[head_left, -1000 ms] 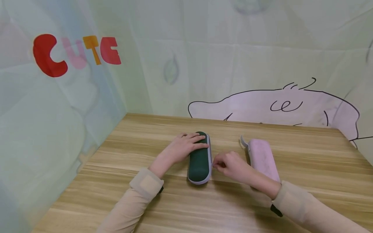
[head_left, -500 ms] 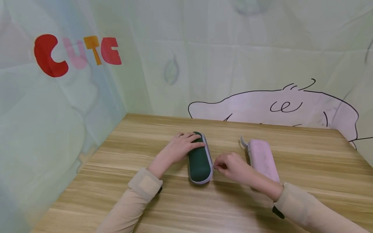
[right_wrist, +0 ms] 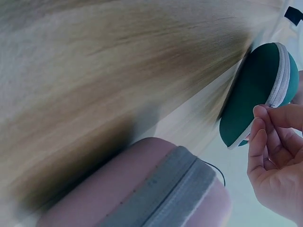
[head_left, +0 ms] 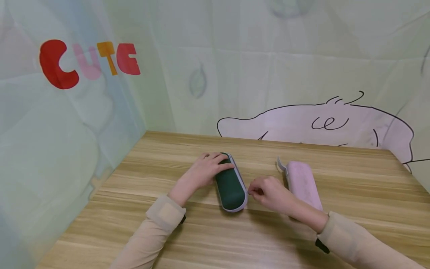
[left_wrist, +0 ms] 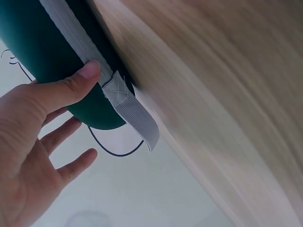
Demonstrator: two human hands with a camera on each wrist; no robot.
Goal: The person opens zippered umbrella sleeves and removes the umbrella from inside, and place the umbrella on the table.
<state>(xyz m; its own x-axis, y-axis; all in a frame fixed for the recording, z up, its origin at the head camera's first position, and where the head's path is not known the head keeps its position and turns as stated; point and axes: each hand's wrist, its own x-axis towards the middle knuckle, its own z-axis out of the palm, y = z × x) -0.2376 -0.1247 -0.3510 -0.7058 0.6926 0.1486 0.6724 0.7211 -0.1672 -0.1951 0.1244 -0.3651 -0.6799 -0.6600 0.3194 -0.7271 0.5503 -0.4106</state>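
A long rounded green zipper case lies on the wooden table, with a pale zipper band around its side. My left hand holds its far end, fingers over the top and thumb on the band. Beside that thumb, a grey fabric tab sticks out from the end. At the case's right side my right hand pinches the zipper pull, which the fingertips mostly hide. In the right wrist view the band looks parted near one end, below my right fingers.
To the right, partly behind my right forearm, lies a pink case with a grey zipper band and a grey tab at its far end. A printed cloth backdrop stands along the table's back and left edges.
The green case has turned on the table: its far end has swung left with my left hand, its near end slightly right. My right hand has shifted slightly right, still pinching.
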